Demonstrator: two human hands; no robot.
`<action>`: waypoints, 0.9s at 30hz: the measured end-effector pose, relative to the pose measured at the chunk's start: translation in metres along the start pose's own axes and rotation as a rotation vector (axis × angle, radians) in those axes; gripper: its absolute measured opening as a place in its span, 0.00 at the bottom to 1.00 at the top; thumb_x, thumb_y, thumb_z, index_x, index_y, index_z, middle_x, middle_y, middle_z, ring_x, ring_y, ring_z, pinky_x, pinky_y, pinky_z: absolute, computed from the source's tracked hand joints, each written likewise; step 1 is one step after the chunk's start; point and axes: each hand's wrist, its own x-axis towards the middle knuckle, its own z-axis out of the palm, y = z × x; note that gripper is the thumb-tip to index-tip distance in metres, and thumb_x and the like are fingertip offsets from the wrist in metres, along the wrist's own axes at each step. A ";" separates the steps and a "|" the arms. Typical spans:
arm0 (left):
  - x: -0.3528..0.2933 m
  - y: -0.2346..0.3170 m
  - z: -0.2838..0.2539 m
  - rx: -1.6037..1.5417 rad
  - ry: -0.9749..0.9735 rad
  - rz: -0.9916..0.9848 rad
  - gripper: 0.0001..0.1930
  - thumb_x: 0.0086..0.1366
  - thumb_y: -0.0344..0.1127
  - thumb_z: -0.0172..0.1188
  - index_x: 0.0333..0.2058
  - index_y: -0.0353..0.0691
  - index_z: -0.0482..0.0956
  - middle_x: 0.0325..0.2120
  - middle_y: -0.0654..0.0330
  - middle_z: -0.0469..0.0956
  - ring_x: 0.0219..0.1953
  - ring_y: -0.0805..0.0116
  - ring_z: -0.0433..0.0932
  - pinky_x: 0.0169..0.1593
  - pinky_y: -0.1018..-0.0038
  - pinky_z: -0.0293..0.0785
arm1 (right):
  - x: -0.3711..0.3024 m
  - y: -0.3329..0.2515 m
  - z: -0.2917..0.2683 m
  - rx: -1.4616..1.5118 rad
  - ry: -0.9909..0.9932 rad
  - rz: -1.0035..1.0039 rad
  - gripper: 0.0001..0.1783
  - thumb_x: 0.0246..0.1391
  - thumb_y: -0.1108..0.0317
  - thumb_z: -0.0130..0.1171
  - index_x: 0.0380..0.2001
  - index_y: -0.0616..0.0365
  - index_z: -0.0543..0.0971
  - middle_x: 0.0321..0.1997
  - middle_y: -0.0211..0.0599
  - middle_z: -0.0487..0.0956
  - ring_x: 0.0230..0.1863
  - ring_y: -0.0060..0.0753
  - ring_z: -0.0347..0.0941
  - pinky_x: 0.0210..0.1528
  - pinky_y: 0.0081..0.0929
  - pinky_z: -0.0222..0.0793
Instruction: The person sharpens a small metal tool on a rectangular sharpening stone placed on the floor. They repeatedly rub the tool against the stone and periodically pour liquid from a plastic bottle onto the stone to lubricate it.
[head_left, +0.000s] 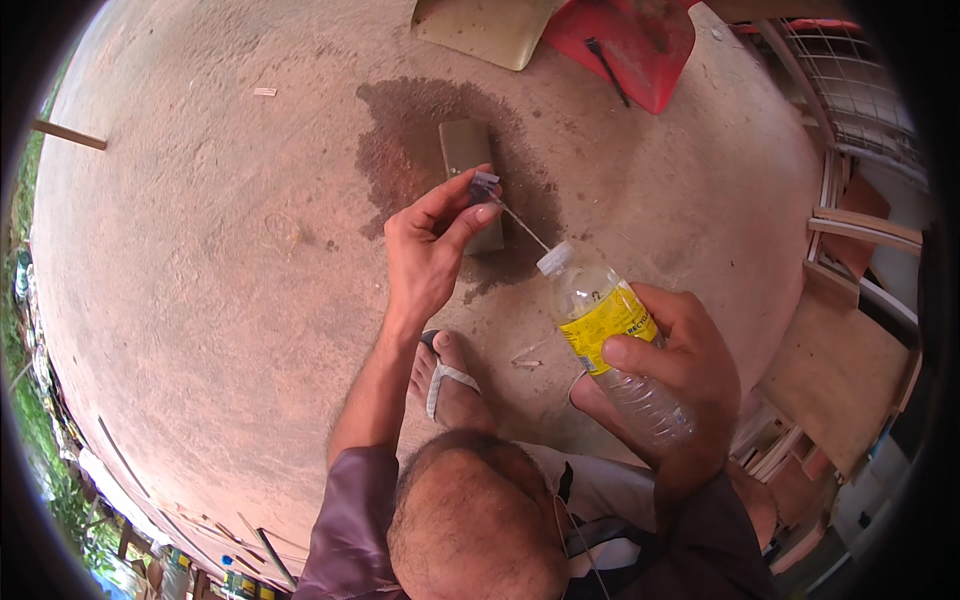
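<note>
My right hand (690, 350) is wrapped round a clear plastic bottle (612, 315) with a yellow label and a white cap. The bottle is tilted, and a thin stream of water (524, 224) runs from its cap to a small flat grey metal piece (486, 180). Thumb and fingers of my left hand (430, 235) pinch that piece; its exact kind is unclear. Beneath it, a rectangular grey-brown block (464, 140) lies on the ground, partly hidden by my left hand. A dark wet patch (400, 120) surrounds the block.
At the far side lie a red plastic sheet-like piece (640, 50) with a dark thin tool (607, 72) on it, and a beige one (480, 30). Wooden frames and boards (835, 370) stand at the right. My sandalled foot (450, 380) is near the block.
</note>
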 end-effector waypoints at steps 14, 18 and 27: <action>-0.001 0.011 0.005 -0.322 0.004 -0.113 0.20 0.71 0.23 0.71 0.60 0.30 0.80 0.50 0.46 0.89 0.50 0.58 0.91 0.55 0.63 0.90 | -0.007 -0.003 -0.002 -0.083 0.027 -0.147 0.24 0.62 0.54 0.73 0.49 0.66 0.86 0.34 0.40 0.89 0.37 0.23 0.83 0.42 0.29 0.76; 0.001 0.010 0.009 -0.325 0.004 -0.085 0.19 0.71 0.23 0.72 0.58 0.31 0.81 0.50 0.46 0.89 0.51 0.57 0.90 0.57 0.63 0.89 | -0.006 -0.009 -0.009 -0.012 -0.031 0.017 0.24 0.62 0.55 0.73 0.49 0.66 0.86 0.35 0.40 0.89 0.38 0.23 0.84 0.44 0.28 0.77; -0.005 0.018 0.005 -0.198 0.033 0.044 0.14 0.69 0.23 0.73 0.52 0.35 0.86 0.49 0.52 0.91 0.55 0.61 0.89 0.63 0.65 0.81 | 0.000 -0.004 -0.007 0.143 -0.028 0.118 0.24 0.62 0.55 0.73 0.48 0.67 0.87 0.36 0.40 0.90 0.37 0.24 0.85 0.42 0.30 0.80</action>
